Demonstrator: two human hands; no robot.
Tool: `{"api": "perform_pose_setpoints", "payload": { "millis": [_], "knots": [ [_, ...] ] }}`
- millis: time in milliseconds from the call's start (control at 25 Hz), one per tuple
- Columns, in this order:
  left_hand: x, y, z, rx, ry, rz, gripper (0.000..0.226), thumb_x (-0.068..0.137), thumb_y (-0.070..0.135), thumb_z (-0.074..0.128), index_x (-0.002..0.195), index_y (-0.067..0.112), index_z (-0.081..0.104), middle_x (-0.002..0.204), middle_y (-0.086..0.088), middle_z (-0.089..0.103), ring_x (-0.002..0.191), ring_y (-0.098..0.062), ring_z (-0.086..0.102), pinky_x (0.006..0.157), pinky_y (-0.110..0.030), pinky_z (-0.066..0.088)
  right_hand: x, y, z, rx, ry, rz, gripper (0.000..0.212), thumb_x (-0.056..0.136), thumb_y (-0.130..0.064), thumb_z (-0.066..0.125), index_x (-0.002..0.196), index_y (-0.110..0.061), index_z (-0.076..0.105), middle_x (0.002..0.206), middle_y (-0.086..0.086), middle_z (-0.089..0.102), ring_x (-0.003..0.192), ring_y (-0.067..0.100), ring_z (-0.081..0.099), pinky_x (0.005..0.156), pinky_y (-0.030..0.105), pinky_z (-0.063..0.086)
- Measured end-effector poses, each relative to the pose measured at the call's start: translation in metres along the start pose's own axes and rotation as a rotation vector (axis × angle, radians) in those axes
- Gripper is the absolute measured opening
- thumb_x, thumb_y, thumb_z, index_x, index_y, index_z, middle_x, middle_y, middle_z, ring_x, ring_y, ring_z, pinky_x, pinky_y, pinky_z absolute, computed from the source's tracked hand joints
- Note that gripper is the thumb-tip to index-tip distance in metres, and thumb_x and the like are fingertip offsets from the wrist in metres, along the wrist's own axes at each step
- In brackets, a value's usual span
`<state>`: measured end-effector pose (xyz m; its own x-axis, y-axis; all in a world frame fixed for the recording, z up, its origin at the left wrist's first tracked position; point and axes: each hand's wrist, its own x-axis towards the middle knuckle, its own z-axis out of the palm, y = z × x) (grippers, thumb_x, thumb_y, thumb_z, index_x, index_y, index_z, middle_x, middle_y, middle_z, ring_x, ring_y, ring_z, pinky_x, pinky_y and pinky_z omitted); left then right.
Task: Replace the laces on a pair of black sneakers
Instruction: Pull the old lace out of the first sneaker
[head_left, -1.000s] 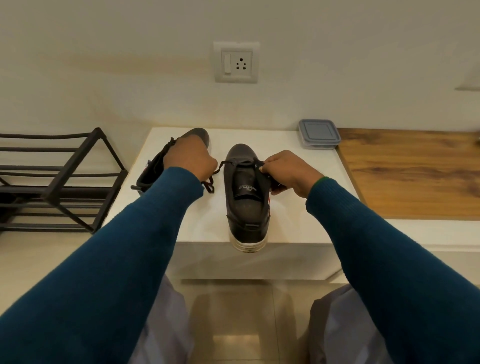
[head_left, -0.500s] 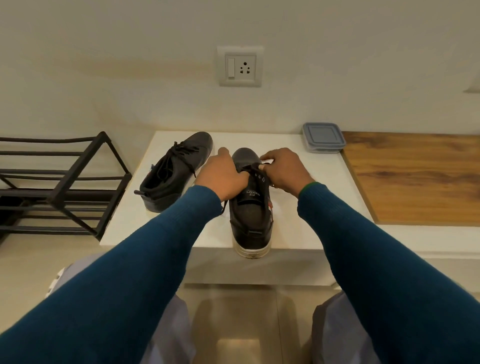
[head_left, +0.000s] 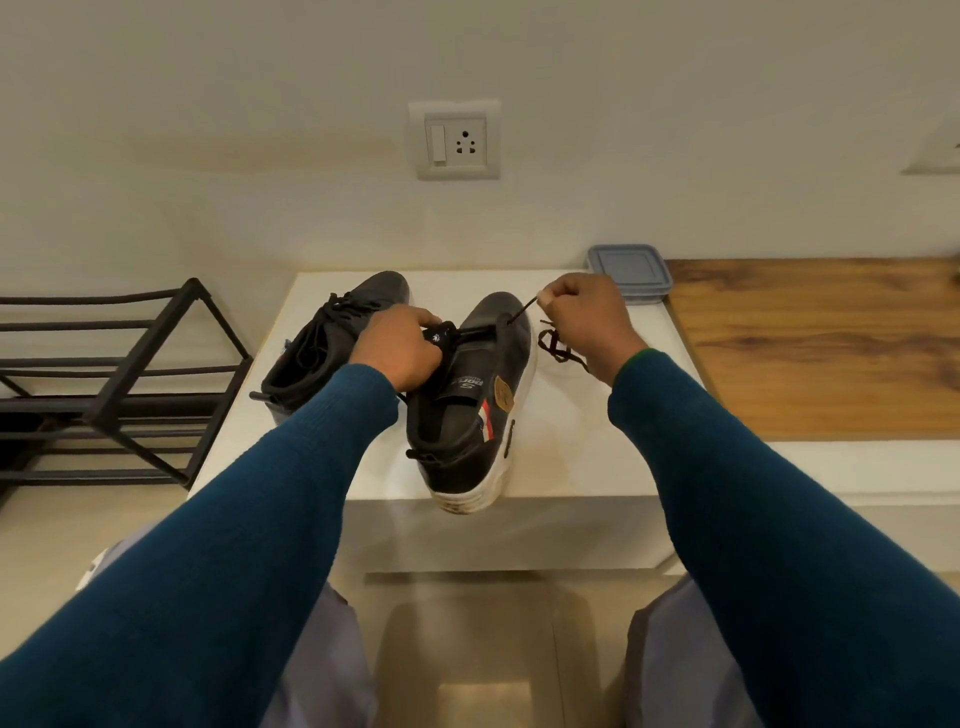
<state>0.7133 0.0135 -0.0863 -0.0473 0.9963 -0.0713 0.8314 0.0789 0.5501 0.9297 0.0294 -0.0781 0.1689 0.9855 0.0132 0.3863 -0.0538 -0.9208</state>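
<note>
White table (head_left: 587, 441), laced black sneaker (head_left: 322, 353), second sneaker (head_left: 467, 431) overhanging near edge, grey lidded container (head_left: 631, 267)

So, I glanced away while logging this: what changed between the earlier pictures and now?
The right hand has pulled away rightward, drawing the lace taut out of the near sneaker, which has rolled to show its striped side. The left hand now grips its tongue. The other sneaker and the lidded container stayed put.

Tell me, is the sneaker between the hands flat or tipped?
Tipped. The sneaker leans toward the left hand gripping its tongue, striped side and white sole edge showing; the right hand pinches its lace.
</note>
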Motion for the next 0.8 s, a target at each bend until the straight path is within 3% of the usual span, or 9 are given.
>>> {"api": "perform_pose_setpoints", "payload": {
  "millis": [120,200,280,320,400,480,560,640,800],
  "knots": [
    [0.005,-0.004,-0.003,0.028,0.012,-0.002,0.052,0.087,0.003,0.056,0.133,0.026,0.063,0.133,-0.009,0.063,0.113,-0.026,0.062,0.102,-0.043,0.051,0.003,-0.019,-0.024,0.579,0.136,0.056,0.023,0.086,0.005,0.044,0.076,-0.010,0.057,0.085,0.010,0.066,0.086,0.025,0.068,0.077,0.042,0.057],
    [0.006,-0.005,-0.006,0.025,0.027,-0.027,0.051,0.088,0.004,0.056,0.133,0.027,0.063,0.133,-0.008,0.062,0.113,-0.027,0.061,0.102,-0.043,0.051,0.008,-0.031,-0.051,1.205,0.149,0.025,0.024,0.089,0.004,0.036,0.075,-0.011,0.050,0.073,0.011,0.058,0.065,0.026,0.064,0.063,0.036,0.055],
    [0.007,-0.005,-0.006,0.000,0.032,-0.036,0.049,0.088,0.003,0.055,0.131,0.026,0.064,0.130,-0.008,0.064,0.112,-0.026,0.062,0.102,-0.043,0.051,0.010,-0.033,-0.072,1.384,0.150,0.037,0.030,0.097,-0.008,0.037,0.070,-0.013,0.048,0.062,0.005,0.051,0.044,0.017,0.044,0.044,0.025,0.040],
    [0.006,-0.005,-0.005,-0.013,0.030,-0.032,0.049,0.088,0.003,0.053,0.130,0.025,0.065,0.128,-0.007,0.065,0.111,-0.026,0.062,0.102,-0.042,0.051,0.011,-0.032,-0.075,1.279,0.143,0.086,0.031,0.100,-0.014,0.040,0.070,-0.015,0.048,0.061,0.004,0.051,0.041,0.014,0.036,0.040,0.022,0.030],
    [0.004,-0.003,-0.002,-0.036,0.021,-0.016,0.045,0.089,0.006,0.050,0.129,0.023,0.065,0.126,-0.006,0.066,0.111,-0.025,0.061,0.102,-0.042,0.050,0.009,-0.025,-0.066,0.737,0.069,0.153,0.029,0.101,-0.023,0.049,0.074,-0.014,0.051,0.066,0.005,0.054,0.038,0.012,0.037,0.038,0.021,0.025],
    [0.004,-0.001,0.003,-0.041,0.020,-0.012,0.041,0.092,0.013,0.048,0.129,0.022,0.063,0.127,-0.006,0.065,0.112,-0.025,0.060,0.103,-0.042,0.049,0.002,-0.011,-0.040,0.016,-0.075,0.069,0.023,0.099,-0.032,0.057,0.089,-0.012,0.062,0.083,0.005,0.062,0.053,0.012,0.054,0.044,0.022,0.039],
    [0.004,-0.001,0.007,-0.022,0.034,-0.005,0.036,0.096,0.021,0.052,0.130,0.025,0.062,0.131,-0.005,0.063,0.116,-0.025,0.059,0.104,-0.040,0.048,-0.009,0.004,-0.011,-0.418,-0.251,-0.042,0.025,0.097,-0.037,0.061,0.109,-0.015,0.063,0.101,0.000,0.063,0.074,0.012,0.061,0.059,0.020,0.046],
    [0.005,-0.002,0.008,0.000,0.045,0.019,0.034,0.097,0.028,0.058,0.131,0.027,0.062,0.134,-0.004,0.062,0.120,-0.023,0.058,0.104,-0.037,0.045,-0.017,0.013,0.010,-0.536,-0.350,-0.052,0.024,0.096,-0.035,0.064,0.106,-0.014,0.064,0.099,0.001,0.065,0.076,0.011,0.060,0.057,0.020,0.042],
    [0.007,-0.004,0.009,0.002,0.051,0.046,0.034,0.097,0.023,0.059,0.131,0.024,0.064,0.133,-0.004,0.062,0.120,-0.022,0.058,0.104,-0.035,0.044,-0.018,0.009,0.012,-0.443,-0.322,-0.080,0.019,0.094,-0.030,0.067,0.081,-0.017,0.071,0.079,-0.005,0.065,0.082,0.016,0.062,0.059,0.021,0.040]
  ]
}}
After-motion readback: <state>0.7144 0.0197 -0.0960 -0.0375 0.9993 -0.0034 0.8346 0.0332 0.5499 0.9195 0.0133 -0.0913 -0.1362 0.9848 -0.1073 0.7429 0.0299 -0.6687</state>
